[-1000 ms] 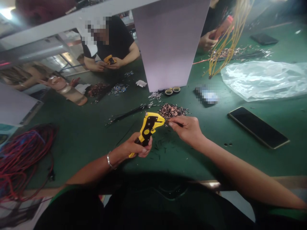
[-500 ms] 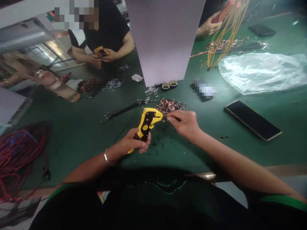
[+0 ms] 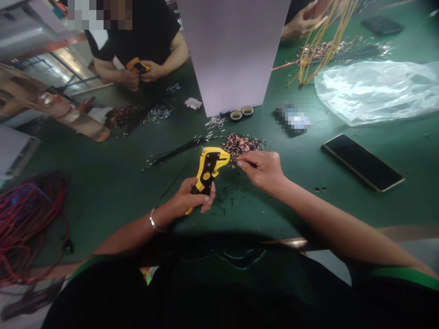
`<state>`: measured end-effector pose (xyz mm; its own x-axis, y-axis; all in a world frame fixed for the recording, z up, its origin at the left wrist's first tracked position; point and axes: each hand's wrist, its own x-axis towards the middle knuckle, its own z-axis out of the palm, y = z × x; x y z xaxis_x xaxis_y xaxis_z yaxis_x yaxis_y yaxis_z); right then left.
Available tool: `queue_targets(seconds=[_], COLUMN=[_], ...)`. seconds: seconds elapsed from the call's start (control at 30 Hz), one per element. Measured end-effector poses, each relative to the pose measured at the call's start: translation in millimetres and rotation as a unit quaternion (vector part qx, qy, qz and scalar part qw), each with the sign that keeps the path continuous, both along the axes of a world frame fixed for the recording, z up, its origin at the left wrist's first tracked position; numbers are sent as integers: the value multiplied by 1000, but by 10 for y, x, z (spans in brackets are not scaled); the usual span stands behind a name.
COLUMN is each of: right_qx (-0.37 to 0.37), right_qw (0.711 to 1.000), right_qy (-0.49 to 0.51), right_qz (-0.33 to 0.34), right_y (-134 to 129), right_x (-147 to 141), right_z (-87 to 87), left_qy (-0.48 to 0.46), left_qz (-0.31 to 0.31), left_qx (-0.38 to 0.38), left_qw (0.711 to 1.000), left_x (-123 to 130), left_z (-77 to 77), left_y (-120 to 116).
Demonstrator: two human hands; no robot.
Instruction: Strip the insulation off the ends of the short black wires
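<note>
My left hand point(image 3: 194, 195) is wrapped round the handle of a yellow and black wire stripper point(image 3: 207, 172), whose head points up and to the right. Just right of the stripper's nose, my right hand point(image 3: 263, 168) pinches a thin black wire point(image 3: 236, 160); most of it is hidden by the fingers. Behind the fingertips lies a heap of short black wire pieces with bare copper ends point(image 3: 243, 143). A bundle of longer black wires point(image 3: 178, 152) stretches out to the left of it. Small black scraps point(image 3: 224, 194) are scattered below the hands.
A grey upright panel point(image 3: 236, 59) stands behind two tape rolls point(image 3: 247, 111). To the right lie a phone point(image 3: 363, 162) and a clear plastic bag point(image 3: 377, 93). Coiled red cable point(image 3: 30, 224) and a bottle point(image 3: 85, 123) are at left. A co-worker point(image 3: 137, 41) holds a similar tool across the table.
The whole view has shifted slightly, so things sit a little higher in the picture. Both hands keep their holds, the right fingertips still close to the stripper's nose.
</note>
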<state>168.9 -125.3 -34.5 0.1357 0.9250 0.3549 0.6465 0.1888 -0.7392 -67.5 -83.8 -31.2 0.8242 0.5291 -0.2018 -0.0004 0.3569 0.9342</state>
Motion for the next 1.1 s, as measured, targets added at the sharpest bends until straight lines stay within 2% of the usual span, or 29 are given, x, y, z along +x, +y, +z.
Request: queue_targets(seconds=[0.17, 0.27, 0.37, 0.53, 0.7, 0.97, 1.1], right_qx=[56, 84, 83, 65, 86, 104, 101], right_qw=[998, 996, 996, 998, 996, 994, 994], right_qy=[-14, -14, -7, -15, -20, -25, -30], right_qz=[9, -6, 19, 18, 26, 37, 38], right_y=[36, 46, 40, 21, 6, 0, 16], right_x=[53, 68, 63, 62, 58, 41, 44], right_z=[-111, -161, -167, -135, -113, -107, -135], left_qy=[23, 34, 32, 16, 7, 20, 38], left_qz=[-21, -44, -28, -56, -38, 1, 32], left_qx=[-2, 0, 17, 17, 36, 61, 41], left_qw=[1000, 998, 999, 998, 999, 998, 998], left_x=[34, 30, 14, 7, 11, 5, 11], left_z=[51, 23, -37, -39, -23, -89, -108], left_y=[5, 51, 98, 87, 59, 21, -19])
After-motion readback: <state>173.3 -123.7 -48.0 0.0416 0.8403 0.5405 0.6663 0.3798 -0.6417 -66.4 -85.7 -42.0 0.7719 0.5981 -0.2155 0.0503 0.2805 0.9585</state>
